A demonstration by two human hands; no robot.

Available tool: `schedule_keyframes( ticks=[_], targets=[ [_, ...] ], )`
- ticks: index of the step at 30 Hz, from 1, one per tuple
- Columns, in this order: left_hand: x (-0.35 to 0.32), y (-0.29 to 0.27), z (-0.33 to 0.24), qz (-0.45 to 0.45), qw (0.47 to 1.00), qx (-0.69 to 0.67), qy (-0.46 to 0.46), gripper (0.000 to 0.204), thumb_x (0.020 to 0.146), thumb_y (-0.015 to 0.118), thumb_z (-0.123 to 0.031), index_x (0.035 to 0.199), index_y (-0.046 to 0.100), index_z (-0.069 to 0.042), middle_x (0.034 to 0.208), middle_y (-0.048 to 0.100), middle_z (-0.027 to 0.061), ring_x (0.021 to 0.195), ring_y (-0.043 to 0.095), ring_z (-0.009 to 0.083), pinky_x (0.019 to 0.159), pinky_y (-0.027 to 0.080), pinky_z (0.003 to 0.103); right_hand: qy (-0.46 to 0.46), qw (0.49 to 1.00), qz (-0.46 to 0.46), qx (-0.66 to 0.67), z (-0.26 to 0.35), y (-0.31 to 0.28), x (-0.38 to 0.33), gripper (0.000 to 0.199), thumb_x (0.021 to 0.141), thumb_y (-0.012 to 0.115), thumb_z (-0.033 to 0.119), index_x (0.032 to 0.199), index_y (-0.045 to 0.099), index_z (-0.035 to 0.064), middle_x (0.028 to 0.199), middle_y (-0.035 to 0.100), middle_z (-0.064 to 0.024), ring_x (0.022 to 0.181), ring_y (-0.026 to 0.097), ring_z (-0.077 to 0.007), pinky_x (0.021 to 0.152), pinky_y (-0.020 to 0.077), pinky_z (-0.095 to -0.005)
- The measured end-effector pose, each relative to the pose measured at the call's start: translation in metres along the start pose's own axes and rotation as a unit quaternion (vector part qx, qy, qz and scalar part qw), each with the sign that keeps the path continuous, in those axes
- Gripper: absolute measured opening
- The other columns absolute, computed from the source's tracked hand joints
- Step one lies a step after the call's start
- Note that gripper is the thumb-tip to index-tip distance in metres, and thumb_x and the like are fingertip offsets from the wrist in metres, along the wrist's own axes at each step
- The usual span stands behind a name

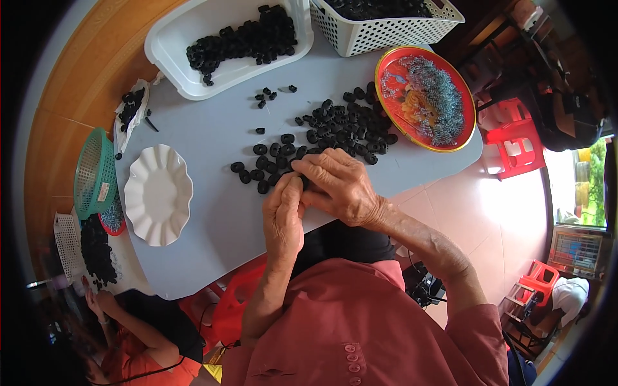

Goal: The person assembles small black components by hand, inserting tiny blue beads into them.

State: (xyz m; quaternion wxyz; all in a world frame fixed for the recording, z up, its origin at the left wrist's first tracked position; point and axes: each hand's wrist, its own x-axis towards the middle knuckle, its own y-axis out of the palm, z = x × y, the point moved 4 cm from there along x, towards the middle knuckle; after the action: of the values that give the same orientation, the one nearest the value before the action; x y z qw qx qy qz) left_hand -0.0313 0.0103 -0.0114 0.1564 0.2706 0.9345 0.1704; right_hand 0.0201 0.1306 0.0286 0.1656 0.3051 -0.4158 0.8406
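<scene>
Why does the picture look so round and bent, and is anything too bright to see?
Head view: fisheye lens bends the grey table edges and leaves black corners; daylight washes out the window at right; both hands and the black parts stay sharp, evenly lit, with soft shadows.

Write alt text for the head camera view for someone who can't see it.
Seen from above, a person's left hand and right hand meet over a small black part at the edge of a pile of black plastic pieces on a grey table. Around it sit a red tray of metal springs, a white tub and an empty scalloped dish.
</scene>
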Motion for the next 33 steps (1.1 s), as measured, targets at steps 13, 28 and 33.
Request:
schedule_keyframes(
  ticks=[13, 28, 33],
  targets=[
    [0.003, 0.002, -0.002, 0.07, 0.997, -0.029, 0.016, 0.036, 0.101, 0.041, -0.027, 0.102, 0.056, 0.005, 0.088, 0.063, 0.0113, 0.075, 0.059, 0.0161, 0.073, 0.049, 0.028, 0.038, 0.998, 0.024, -0.054, -0.026, -0.061, 0.04, 0.04, 0.066, 0.08, 0.01, 0.102, 0.065, 0.0005, 0.09, 0.065, -0.0098, 0.069, 0.063, -0.0203, 0.062, 0.0513, -0.0325],
    [-0.001, 0.004, -0.003, 0.085, 0.992, 0.048, 0.082, 0.027, 0.101, 0.039, -0.015, 0.099, 0.059, 0.003, 0.088, 0.066, 0.01, 0.074, 0.058, 0.0126, 0.072, 0.048, 0.027, 0.1, 0.983, -0.055, -0.143, -0.116, -0.117, 0.104, 0.015, 0.08, 0.067, 0.01, 0.092, 0.068, 0.0013, 0.083, 0.067, -0.0125, 0.072, 0.066, -0.0268, 0.065, 0.0526, -0.0352],
    [-0.002, 0.007, -0.004, 0.078, 0.991, 0.072, 0.086, 0.027, 0.101, 0.04, -0.015, 0.1, 0.058, 0.004, 0.088, 0.066, 0.0103, 0.072, 0.057, 0.0126, 0.071, 0.048, 0.027, 0.116, 0.961, 0.153, -0.197, -0.118, -0.101, 0.071, 0.017, 0.077, 0.066, 0.007, 0.093, 0.07, -0.0001, 0.092, 0.069, -0.012, 0.084, 0.064, -0.0259, 0.076, 0.0529, -0.0394]
  ],
)
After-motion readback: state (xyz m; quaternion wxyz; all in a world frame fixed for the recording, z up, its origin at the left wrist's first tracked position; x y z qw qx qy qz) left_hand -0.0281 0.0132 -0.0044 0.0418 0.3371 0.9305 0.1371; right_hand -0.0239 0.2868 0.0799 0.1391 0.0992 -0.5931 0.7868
